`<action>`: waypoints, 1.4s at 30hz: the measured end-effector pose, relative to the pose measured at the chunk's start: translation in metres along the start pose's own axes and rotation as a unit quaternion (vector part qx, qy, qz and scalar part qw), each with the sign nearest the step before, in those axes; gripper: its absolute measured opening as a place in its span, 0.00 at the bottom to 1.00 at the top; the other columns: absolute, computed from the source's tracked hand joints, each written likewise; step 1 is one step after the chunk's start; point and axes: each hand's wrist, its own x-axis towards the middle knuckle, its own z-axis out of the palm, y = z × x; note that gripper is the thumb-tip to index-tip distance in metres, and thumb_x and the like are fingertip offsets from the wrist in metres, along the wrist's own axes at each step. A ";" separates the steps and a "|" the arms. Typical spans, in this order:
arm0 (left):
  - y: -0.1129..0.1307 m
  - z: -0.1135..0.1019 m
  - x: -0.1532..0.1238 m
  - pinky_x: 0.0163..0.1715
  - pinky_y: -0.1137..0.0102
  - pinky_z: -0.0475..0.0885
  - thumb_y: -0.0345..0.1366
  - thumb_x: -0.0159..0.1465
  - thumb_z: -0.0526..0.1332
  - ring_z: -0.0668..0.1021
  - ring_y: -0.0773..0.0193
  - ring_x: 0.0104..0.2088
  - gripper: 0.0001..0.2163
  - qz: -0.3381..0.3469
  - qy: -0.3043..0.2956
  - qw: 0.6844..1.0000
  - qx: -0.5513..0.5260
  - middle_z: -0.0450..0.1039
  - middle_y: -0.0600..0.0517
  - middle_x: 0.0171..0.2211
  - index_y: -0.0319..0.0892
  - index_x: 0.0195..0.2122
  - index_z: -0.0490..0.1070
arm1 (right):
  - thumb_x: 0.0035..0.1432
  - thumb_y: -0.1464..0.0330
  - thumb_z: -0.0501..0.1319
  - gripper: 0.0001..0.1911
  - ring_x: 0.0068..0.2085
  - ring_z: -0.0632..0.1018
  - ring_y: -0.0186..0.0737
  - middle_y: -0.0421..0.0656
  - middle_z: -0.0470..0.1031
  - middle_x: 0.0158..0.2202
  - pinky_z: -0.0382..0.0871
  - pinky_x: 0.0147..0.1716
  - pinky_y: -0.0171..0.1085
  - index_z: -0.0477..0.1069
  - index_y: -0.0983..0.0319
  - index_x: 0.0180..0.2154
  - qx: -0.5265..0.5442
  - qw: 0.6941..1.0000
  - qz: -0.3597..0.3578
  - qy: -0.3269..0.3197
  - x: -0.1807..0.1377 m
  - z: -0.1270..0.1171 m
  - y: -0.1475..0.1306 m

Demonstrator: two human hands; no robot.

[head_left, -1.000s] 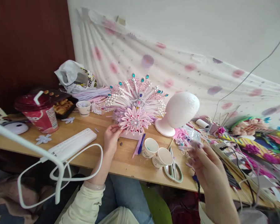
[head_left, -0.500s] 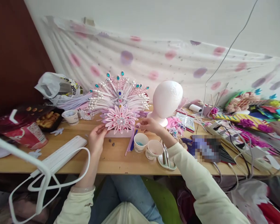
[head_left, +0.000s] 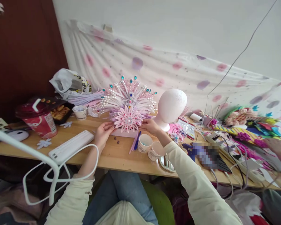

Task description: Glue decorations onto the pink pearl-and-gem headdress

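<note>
The headpiece (head_left: 128,104) is standing between the two hands, just beyond the wrists. The left hand (head_left: 104,133) is pinching its lower left edge; the right hand (head_left: 152,125) is meeting its lower right side, fingertips partly hidden, so I cannot tell whether they are gripping. Pale pink and white stems are fanning upward, carrying pearls and teal gems, while blue, red and yellow gems are running down the middle. A pink flower (head_left: 129,120) is sitting at the front, showing a pearly centre. On the wooden tabletop (head_left: 114,156), a white foam head (head_left: 172,104) is standing to the right, and two paper cups (head_left: 144,143) are sitting nearer the person. Behind, a spotted cloth (head_left: 168,67) is hanging along the wall (head_left: 178,22)
</note>
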 end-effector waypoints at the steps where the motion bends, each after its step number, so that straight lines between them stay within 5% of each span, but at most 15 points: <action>1: -0.001 0.001 0.001 0.43 0.61 0.77 0.37 0.35 0.78 0.81 0.61 0.31 0.23 0.001 -0.002 1.000 -0.007 0.81 0.50 0.29 0.40 0.32 0.73 | 0.33 0.71 0.78 0.18 0.33 0.80 0.39 0.39 0.76 0.24 0.78 0.42 0.39 0.71 0.62 0.24 0.001 1.000 0.002 -0.001 0.000 0.001 -0.001; 14: -0.005 0.003 -0.003 0.47 0.57 0.76 0.39 0.39 0.76 0.81 0.59 0.37 0.23 0.021 -0.029 0.998 -0.055 0.79 0.50 0.33 0.40 0.36 0.75 | 0.40 0.73 0.75 0.17 0.38 0.82 0.41 0.40 0.77 0.28 0.80 0.44 0.41 0.68 0.60 0.27 0.014 1.000 0.015 -0.004 -0.002 0.013 0.003; 28: 0.007 -0.013 -0.011 0.46 0.61 0.76 0.45 0.43 0.75 0.81 0.60 0.36 0.23 0.080 0.002 0.996 -0.044 0.80 0.47 0.36 0.39 0.37 0.76 | 0.30 0.62 0.79 0.24 0.28 0.80 0.35 0.39 0.78 0.26 0.77 0.33 0.35 0.72 0.61 0.30 -0.058 0.996 -0.031 0.060 -0.041 -0.024 -0.004; 42: -0.001 -0.002 -0.017 0.44 0.65 0.75 0.39 0.48 0.72 0.80 0.62 0.37 0.17 0.106 0.019 0.994 -0.027 0.78 0.49 0.36 0.41 0.37 0.75 | 0.30 0.61 0.77 0.24 0.27 0.77 0.34 0.37 0.77 0.26 0.75 0.32 0.36 0.72 0.60 0.31 -0.080 0.988 -0.074 0.106 -0.033 -0.006 -0.007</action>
